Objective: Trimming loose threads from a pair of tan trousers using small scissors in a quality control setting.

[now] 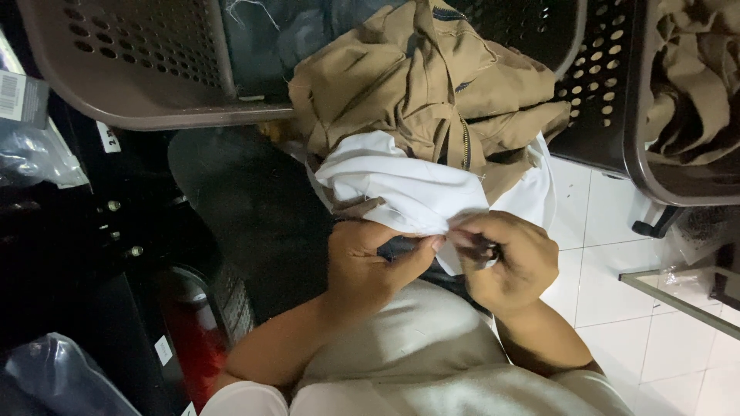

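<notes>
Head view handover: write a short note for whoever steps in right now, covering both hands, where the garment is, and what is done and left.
Left hand: pinching the edge of the white lining from the left.
Right hand: pinching the same edge from the right, fingertips almost meeting the left; whether it also holds a small tool cannot be told.
Tan garment: bunched on the lap, zipper showing, top leaning against the brown perforated basket.
Dark basket: at right, holding more tan fabric.
Done: lining pulled out.
Left: the work on the pinched edge.

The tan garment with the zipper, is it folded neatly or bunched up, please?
Bunched up: the tan garment lies crumpled in creases against the brown perforated plastic basket.
</notes>
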